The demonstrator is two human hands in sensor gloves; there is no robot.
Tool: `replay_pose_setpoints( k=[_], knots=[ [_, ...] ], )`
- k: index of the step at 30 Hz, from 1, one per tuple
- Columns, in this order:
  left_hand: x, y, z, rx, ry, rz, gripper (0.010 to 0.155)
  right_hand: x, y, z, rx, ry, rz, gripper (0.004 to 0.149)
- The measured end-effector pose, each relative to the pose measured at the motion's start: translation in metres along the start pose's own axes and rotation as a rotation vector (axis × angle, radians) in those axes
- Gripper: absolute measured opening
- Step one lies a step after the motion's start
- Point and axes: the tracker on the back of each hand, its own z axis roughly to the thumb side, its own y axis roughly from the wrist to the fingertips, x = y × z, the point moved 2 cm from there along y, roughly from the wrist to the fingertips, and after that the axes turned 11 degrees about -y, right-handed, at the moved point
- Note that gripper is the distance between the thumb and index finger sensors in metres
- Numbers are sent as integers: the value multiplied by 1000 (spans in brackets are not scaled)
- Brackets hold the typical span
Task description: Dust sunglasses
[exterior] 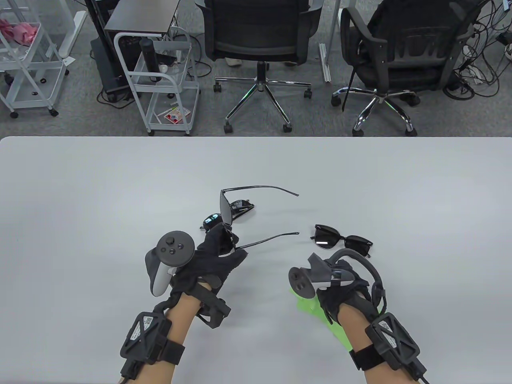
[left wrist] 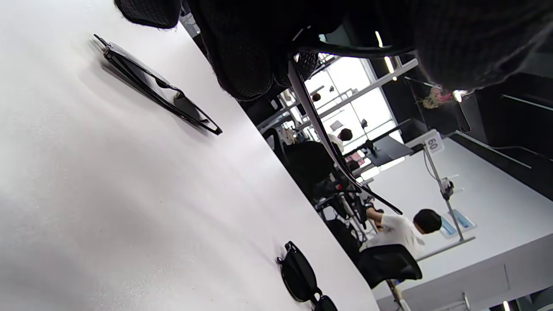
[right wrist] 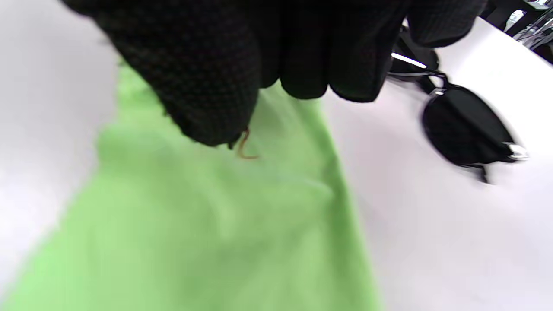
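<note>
1. Table view, far left: the left hand (exterior: 208, 260) is raised off the worktop (exterior: 80, 200), its fingers (exterior: 224, 240) pinching the open sunglasses (exterior: 226, 212) at the near end of the frame front, by the hinge. The lenses stand on edge and both temples run away to the right.
2. Behind that pair a folded pair (exterior: 240, 207) lies on the worktop, partly hidden, beside a small dark item I cannot identify.
3. To the right, a third pair of sunglasses (exterior: 342, 241) lies flat, just beyond the right hand.
4. The right hand (exterior: 340, 292) rests low on the green cloth (exterior: 308, 306), fingers (right wrist: 302, 65) curled down onto it. They seem to be gathering it, though the right wrist view is blurred.
5. The cloth lies right of the held pair and nearer the person, so the right hand probably has to carry it leftward to the lenses.
</note>
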Motion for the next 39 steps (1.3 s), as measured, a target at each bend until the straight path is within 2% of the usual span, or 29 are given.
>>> replay_pose_setpoints(
  k=[1, 3, 5, 7, 9, 10, 12, 16, 19, 20, 22, 24, 26, 31, 33, 36, 39],
  knots=[
    [0, 0, 0, 1, 3, 0, 93, -5, 3, 6, 12, -13, 36, 72],
    [1, 0, 0, 2, 17, 0, 93, -4, 7, 16, 5, -40, -2, 77],
    [2, 0, 1, 4, 23, 2, 93, -1, 11, 27, 17, -229, -59, 75],
    [2, -1, 1, 6, 41, 8, 93, 3, 13, 35, 10, -324, -69, 74],
    [1, -1, 2, 9, 70, 17, 93, 5, 13, 40, 20, -370, -117, 67],
    [0, -1, 2, 11, 89, 28, 93, 5, 12, 38, 11, -340, -148, 55],
    [-1, -2, 4, 19, 126, 47, 93, 3, 12, 30, 6, -221, -204, 46],
    [-4, -6, 12, 56, 288, 126, 93, -3, 9, 11, -26, -68, -241, 42],
    [-5, -13, 26, 127, 519, 232, 93, -9, 0, -19, -34, 362, -365, 41],
    [-3, -15, 30, 152, 597, 260, 93, -11, -4, -31, -37, 545, -441, 41],
    [4, -22, 43, 230, 826, 318, 93, -16, -12, -51, -31, 819, -546, 40],
    [14, -26, 52, 295, 978, 346, 93, -22, -17, -63, -14, 1031, -622, 40],
    [22, -29, 57, 337, 1046, 358, 93, -24, -20, -68, 22, 1189, -671, 40],
    [40, -34, 65, 406, 1163, 358, 93, -19, -23, -69, 143, 1386, -766, 39],
    [44, -34, 65, 418, 1199, 361, 93, -14, -27, -70, 188, 1376, -804, 39],
    [44, -34, 65, 432, 1219, 374, 93, -9, -33, -71, 158, 1260, -832, 38],
    [43, -39, 70, 463, 1221, 418, 93, -10, -33, -72, 169, 1382, -858, 39]
  ],
)
